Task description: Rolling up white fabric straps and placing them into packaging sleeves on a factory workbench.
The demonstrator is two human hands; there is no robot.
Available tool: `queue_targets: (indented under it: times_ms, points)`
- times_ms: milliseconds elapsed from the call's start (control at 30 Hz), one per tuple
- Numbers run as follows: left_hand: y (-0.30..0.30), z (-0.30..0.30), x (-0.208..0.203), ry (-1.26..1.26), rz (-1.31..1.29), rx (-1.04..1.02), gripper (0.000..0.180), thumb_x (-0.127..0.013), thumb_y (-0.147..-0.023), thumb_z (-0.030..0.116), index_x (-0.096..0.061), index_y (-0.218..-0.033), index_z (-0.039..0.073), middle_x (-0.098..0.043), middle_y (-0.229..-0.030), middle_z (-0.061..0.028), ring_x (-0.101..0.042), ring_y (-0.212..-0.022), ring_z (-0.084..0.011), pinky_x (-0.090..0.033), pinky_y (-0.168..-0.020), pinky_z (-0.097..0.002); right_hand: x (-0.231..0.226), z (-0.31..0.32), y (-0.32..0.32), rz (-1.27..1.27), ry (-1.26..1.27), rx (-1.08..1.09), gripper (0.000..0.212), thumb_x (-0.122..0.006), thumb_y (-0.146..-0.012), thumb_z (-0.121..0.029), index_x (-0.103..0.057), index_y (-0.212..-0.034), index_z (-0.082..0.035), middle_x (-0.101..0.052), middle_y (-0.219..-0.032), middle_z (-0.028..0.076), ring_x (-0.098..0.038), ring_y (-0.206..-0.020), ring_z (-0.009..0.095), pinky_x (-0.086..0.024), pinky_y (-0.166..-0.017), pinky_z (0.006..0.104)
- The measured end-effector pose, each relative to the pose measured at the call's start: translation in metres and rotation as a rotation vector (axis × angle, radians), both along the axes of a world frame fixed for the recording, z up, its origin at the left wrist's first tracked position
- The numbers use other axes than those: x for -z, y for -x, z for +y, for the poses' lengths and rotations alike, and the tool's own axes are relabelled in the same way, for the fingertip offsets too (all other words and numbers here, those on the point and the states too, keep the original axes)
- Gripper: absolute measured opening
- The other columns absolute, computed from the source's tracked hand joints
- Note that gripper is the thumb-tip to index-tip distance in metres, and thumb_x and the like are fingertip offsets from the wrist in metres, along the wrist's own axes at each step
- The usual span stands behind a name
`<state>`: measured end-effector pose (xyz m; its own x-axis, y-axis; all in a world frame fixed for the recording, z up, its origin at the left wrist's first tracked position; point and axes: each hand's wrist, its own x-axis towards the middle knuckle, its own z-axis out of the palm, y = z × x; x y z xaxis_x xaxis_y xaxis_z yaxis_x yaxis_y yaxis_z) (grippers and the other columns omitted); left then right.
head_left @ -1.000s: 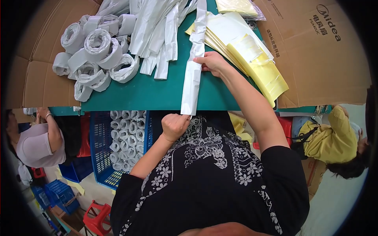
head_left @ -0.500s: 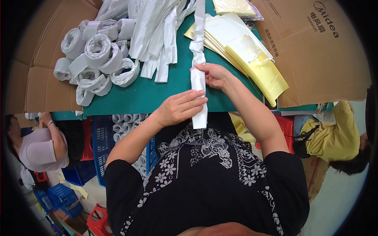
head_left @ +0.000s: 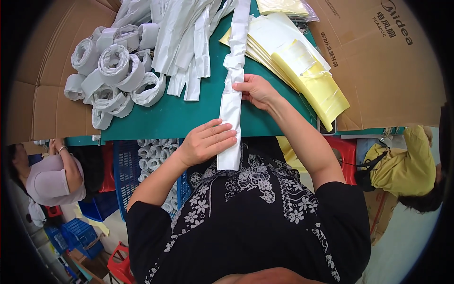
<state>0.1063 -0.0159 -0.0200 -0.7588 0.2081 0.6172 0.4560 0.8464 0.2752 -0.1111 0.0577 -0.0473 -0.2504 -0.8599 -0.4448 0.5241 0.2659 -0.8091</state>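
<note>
The long, flat white strip of creased, paper-like film (head_left: 231, 106) runs between the fingers of both hands, its far part stretching away beyond them over the green desk (head_left: 156, 120) and its squared near end reaching past them, over the desk's front edge. The right hand (head_left: 259, 92) pinches the strip's right edge, thumb on top and the other fingers partly hidden behind. The left hand (head_left: 204, 143) has its fingers straight and close together, laid across the upper face; its thumb is out of sight, so I cannot tell whether it grips from below.

The strip looks light, thin and limp. Just beyond the right fingers it is puckered, which suggests it creases readily; nearer the left fingers it lies smoother. The surface has a faint sheen and may be a little slippery. A broad, flat hold near the squared end should suit it better than a hard pinch, with a light second hold just short of the puckers. Left of the fingers sit similar rolled white coils (head_left: 113, 64).
</note>
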Motion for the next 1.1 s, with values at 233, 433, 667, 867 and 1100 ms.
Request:
queue_targets:
  times_ms: [233,433,667,867,1100]
  points:
    - [0.015,0.008,-0.011,-0.720,-0.559,-0.257,0.018,-0.065,-0.077,0.012,-0.065,-0.091,0.002,-0.067,-0.086,-0.0062,-0.064,-0.076,-0.0161,-0.049,-0.072,-0.0273,0.011,0.007,0.008,-0.270,0.082,0.029,0.025,-0.056,-0.088,-0.013,-0.056,-0.111,-0.003,-0.063,-0.103,0.005,-0.061,-0.092,0.015,-0.048,-0.084,0.0308]
    - [0.047,-0.007,-0.003,-1.716,-0.881,-0.345,0.028,-0.060,-0.087,0.024,-0.064,-0.092,-0.004,-0.066,-0.084,-0.0077,-0.063,-0.072,-0.0123,-0.049,-0.067,-0.0246,0.000,0.018,0.001,-0.152,0.124,0.043,0.024,-0.053,-0.090,-0.016,-0.055,-0.111,-0.005,-0.062,-0.104,0.005,-0.060,-0.093,0.015,-0.049,-0.082,0.0308]
    - [0.062,-0.009,0.005,-1.829,-1.109,-0.450,0.025,-0.062,-0.082,0.017,-0.061,-0.092,-0.006,-0.065,-0.083,-0.0117,-0.065,-0.069,-0.0188,-0.052,-0.060,-0.0309,0.001,0.033,0.004,0.192,0.170,-0.143,0.028,-0.052,-0.091,-0.019,-0.054,-0.113,-0.002,-0.061,-0.100,0.003,-0.057,-0.087,0.009,-0.046,-0.076,0.0258]
    - [0.069,-0.004,-0.005,-1.854,-1.140,-0.458,0.020,-0.062,-0.080,0.015,-0.062,-0.087,-0.004,-0.064,-0.081,-0.0114,-0.064,-0.067,-0.0183,-0.051,-0.058,-0.0312,-0.004,0.045,0.015,0.743,0.270,-0.272,0.021,-0.059,-0.085,-0.017,-0.058,-0.095,0.001,-0.057,-0.076,0.003,-0.049,-0.069,0.008,-0.042,-0.062,0.0243]
    - [0.056,-0.008,0.003,-1.784,-1.061,-0.622,0.017,-0.058,-0.078,0.017,-0.061,-0.079,0.001,-0.062,-0.075,-0.0083,-0.061,-0.062,-0.0165,-0.049,-0.054,-0.0310,-0.007,0.037,-0.003,0.943,0.140,-0.028,0.018,-0.062,-0.077,-0.016,-0.060,-0.085,0.000,-0.057,-0.066,0.010,-0.050,-0.057,0.011,-0.041,-0.054,0.0277]
